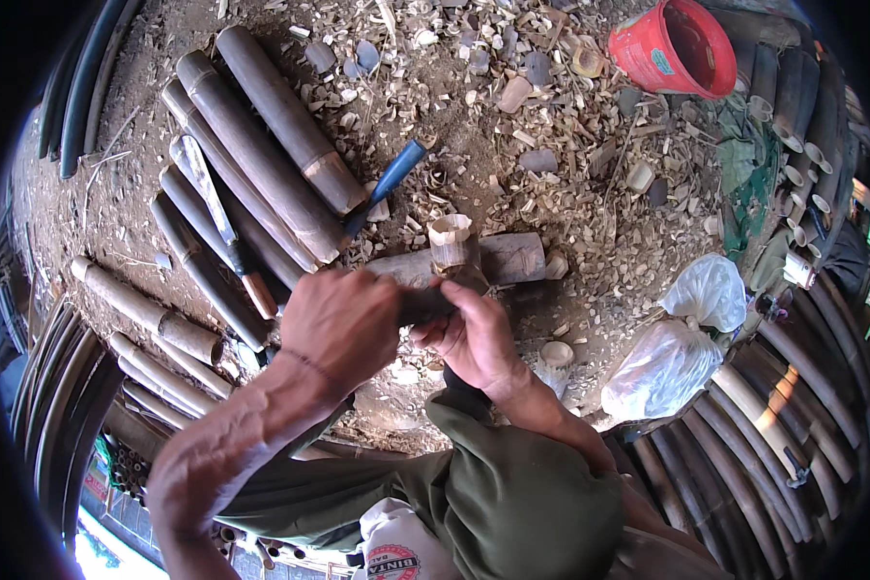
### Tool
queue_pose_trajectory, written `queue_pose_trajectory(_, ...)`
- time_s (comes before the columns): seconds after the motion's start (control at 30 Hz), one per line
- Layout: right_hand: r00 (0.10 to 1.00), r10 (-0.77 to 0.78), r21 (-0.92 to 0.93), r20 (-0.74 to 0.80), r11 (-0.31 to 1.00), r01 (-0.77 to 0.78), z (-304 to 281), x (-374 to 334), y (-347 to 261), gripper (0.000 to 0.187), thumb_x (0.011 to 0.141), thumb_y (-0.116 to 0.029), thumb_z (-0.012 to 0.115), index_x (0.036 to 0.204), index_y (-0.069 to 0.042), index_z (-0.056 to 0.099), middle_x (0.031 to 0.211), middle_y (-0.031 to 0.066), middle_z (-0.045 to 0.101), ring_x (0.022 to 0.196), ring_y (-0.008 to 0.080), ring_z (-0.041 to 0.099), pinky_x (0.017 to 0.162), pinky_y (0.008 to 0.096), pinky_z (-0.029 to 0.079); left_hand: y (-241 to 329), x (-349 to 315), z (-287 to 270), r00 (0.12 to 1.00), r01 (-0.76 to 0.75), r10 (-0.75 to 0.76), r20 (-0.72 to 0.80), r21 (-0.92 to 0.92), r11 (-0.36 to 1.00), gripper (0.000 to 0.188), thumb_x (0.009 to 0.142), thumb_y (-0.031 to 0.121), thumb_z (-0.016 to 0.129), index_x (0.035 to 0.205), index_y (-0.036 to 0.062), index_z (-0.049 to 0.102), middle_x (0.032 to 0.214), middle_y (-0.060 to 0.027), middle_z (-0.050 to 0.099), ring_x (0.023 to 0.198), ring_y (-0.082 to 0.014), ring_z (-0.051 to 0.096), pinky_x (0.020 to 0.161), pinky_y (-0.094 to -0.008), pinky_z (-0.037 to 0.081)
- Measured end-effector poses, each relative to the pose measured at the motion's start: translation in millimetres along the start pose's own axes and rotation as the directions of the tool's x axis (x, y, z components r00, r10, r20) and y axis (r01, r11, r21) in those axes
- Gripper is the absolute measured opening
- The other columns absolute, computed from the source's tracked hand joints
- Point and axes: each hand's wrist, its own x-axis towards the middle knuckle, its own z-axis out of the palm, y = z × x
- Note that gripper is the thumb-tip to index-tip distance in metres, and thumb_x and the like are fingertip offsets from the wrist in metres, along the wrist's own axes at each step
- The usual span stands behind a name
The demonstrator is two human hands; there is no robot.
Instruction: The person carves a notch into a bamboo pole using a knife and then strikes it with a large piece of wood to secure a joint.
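Note:
My left hand [343, 314] is closed, knuckles up and slightly blurred. From its right side a short dark bamboo piece [425, 305] runs across to my right hand [478, 338], whose thumb lies along the top and whose fingers curl beneath. The end inside my left fist is hidden. Just beyond my hands stands a bamboo section with a pale, jagged cut rim [451, 230]. It rises by a bamboo log [512, 258] lying crosswise on the ground. A large knife [203, 184] with a wooden handle rests on bamboo poles to the left. Past my hands, a blue handle [396, 174] slants upward.
Thick bamboo poles [261, 145] lie at the left, with more poles [793, 416] stacked along the right. Wood chips [551, 126] cover the ground. A red bucket [672, 48] is at the far right. Nearer are a filled clear plastic bag [662, 367] and a small cut bamboo piece [555, 360].

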Motion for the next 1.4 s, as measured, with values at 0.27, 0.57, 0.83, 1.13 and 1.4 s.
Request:
queue_pose_trajectory(0.27, 0.997, -0.003, 0.421, 0.072, 0.907, -0.028, -9.4, -11.0, 2.7, 0.027, 0.101, -0.026, 0.048, 0.114, -0.006, 0.059, 0.105, 0.0101, 0.069, 0.087, 0.0210, 0.068, 0.078, 0.0341, 0.058, 46.0, 35.2, -58.1, 0.913, -0.335, 0.217, 0.346, 0.331, 0.882, 0.016, 0.085, 0.020, 0.068, 0.069, 0.0156, 0.069, 0.060, 0.0015, 0.063, 0.059, -0.0121, 0.060, 0.052, -0.0298, 0.045)
queue_pose_trajectory(0.57, 0.950, 0.211, -0.256, -0.229, 0.929, -0.268, -26.8, -37.4, 13.0, 0.025, 0.095, -0.019, 0.056, 0.112, -0.003, 0.065, 0.085, 0.0046, 0.070, 0.054, 0.0130, 0.060, 0.053, 0.0279, 0.050, -0.2, -56.9, 93.9, 0.983, 0.032, 0.020, 0.184, -0.276, 0.961, 0.024, 0.079, 0.019, 0.065, 0.101, 0.0123, 0.056, 0.076, -0.0096, 0.064, 0.068, -0.0270, 0.067, 0.056, -0.0406, 0.053)
queue_pose_trajectory(0.83, 0.863, -0.437, -0.926, -0.252, 0.369, -0.083, -41.8, -32.7, 5.1, 0.036, 0.097, -0.034, 0.055, 0.089, 0.000, 0.067, 0.068, 0.0065, 0.066, 0.061, 0.0125, 0.061, 0.056, 0.0261, 0.047, 134.0, -47.4, 178.1, 0.937, 0.251, -0.346, 0.041, -0.767, 0.590, 0.051, 0.079, 0.023, 0.070, 0.113, 0.0008, 0.039, 0.074, -0.0215, 0.063, 0.062, -0.0424, 0.063, 0.058, -0.0520, 0.052)
queue_pose_trajectory(1.13, 0.967, 0.254, 0.004, 0.032, 0.967, -0.254, -34.2, -25.3, 33.2, 0.023, 0.098, -0.021, 0.057, 0.116, -0.007, 0.059, 0.090, 0.0061, 0.068, 0.063, 0.0135, 0.062, 0.055, 0.0290, 0.051, -20.4, -26.8, 41.5, 0.916, -0.243, 0.242, 0.319, -0.039, 0.969, 0.027, 0.085, 0.014, 0.059, 0.110, 0.0087, 0.052, 0.090, -0.0093, 0.067, 0.075, -0.0265, 0.069, 0.068, -0.0408, 0.052)
queue_pose_trajectory(1.4, 0.927, -0.193, -0.761, -0.323, 0.635, -0.133, -30.3, -39.2, 9.3, 0.028, 0.093, -0.025, 0.060, 0.095, 0.002, 0.068, 0.075, 0.0103, 0.071, 0.051, 0.0122, 0.053, 0.053, 0.0285, 0.044, 67.1, -65.0, 155.1, 0.980, 0.198, -0.168, 0.109, -0.666, 0.719, 0.059, 0.075, 0.020, 0.071, 0.129, 0.0150, 0.048, 0.073, -0.0181, 0.066, 0.065, -0.0370, 0.067, 0.060, -0.0496, 0.054)
